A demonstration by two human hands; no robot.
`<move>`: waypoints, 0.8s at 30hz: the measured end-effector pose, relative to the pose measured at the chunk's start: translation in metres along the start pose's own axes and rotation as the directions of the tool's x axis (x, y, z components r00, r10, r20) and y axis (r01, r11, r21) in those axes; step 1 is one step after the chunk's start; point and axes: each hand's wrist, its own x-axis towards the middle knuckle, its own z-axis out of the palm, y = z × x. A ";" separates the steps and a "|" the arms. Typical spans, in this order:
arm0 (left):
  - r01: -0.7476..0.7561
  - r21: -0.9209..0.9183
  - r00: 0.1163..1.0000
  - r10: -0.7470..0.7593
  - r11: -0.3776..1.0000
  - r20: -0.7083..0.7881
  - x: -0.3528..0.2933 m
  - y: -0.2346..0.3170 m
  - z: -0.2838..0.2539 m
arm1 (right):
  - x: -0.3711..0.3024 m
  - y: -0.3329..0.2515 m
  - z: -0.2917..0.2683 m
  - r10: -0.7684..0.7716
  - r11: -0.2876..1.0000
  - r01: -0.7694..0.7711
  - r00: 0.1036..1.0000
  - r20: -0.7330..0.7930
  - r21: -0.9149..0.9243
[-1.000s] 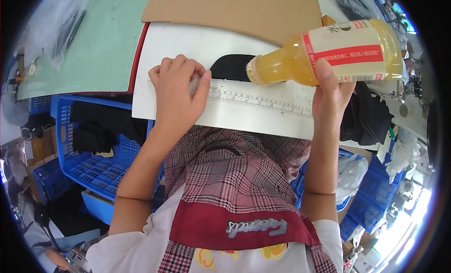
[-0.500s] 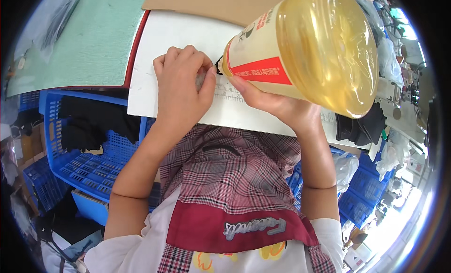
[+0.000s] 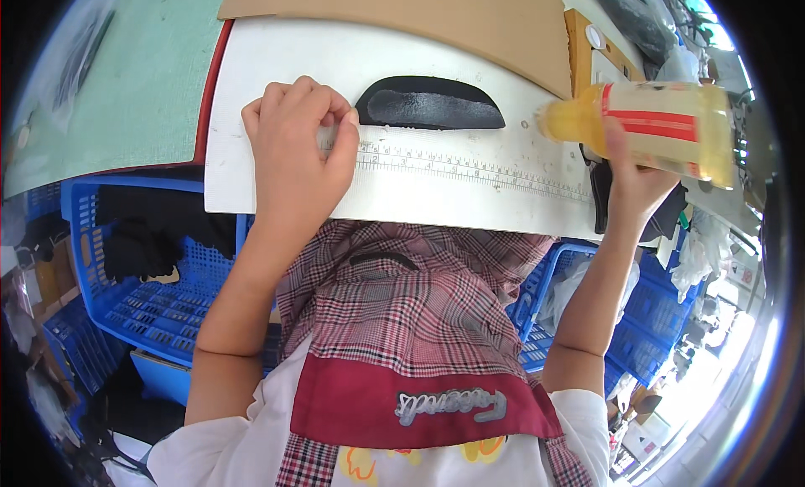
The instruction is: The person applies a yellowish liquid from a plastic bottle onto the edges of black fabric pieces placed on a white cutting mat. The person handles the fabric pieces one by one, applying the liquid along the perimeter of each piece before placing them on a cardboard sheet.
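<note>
A black half-moon-shaped piece (image 3: 478, 105) lies flat on the white tabletop, its straight edge toward me. A greyish, wet-looking patch spreads along its middle. At its left end, my left hand (image 3: 293, 156) is closed, thumb and forefinger pinching the tip. My right hand (image 3: 633, 181) grips a clear bottle (image 3: 717, 118) of yellow liquid, with a cream and red label, from below. Held nearly level, the bottle points its neck left, to the right of the black piece and apart from it. Motion blurs the bottle somewhat.
Ruler markings (image 3: 453, 166) run along the near part of the white tabletop (image 3: 277, 46). Brown cardboard (image 3: 402, 5) covers its far side. Left stands a green surface (image 3: 142, 93) with a red edge. A blue crate (image 3: 159, 319) below holds black pieces (image 3: 155, 210). Black material (image 3: 667, 214) sits at right.
My right hand has moved the bottle right and away from the black piece, which now shows with its wet-looking patch. My left hand has shifted slightly left, still pinching.
</note>
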 end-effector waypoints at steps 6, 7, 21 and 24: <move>-0.006 -0.024 1.000 0.006 1.000 0.010 0.001 0.001 -0.002 | 0.005 -0.055 0.074 -0.133 0.955 0.052 0.955 0.264 0.291; 0.002 -0.034 1.000 -0.002 0.999 0.011 0.001 0.001 0.000 | 0.006 -0.067 0.091 -0.169 0.946 0.059 0.930 0.328 0.320; 0.001 0.027 1.000 -0.001 1.000 0.024 0.000 0.003 -0.002 | 0.001 -0.002 -0.003 0.135 0.985 -0.112 0.975 0.175 -0.134; 0.044 -0.026 0.998 -0.043 0.999 0.046 0.000 0.003 -0.010 | -0.006 0.010 -0.006 0.293 0.878 -0.261 0.956 -0.021 0.402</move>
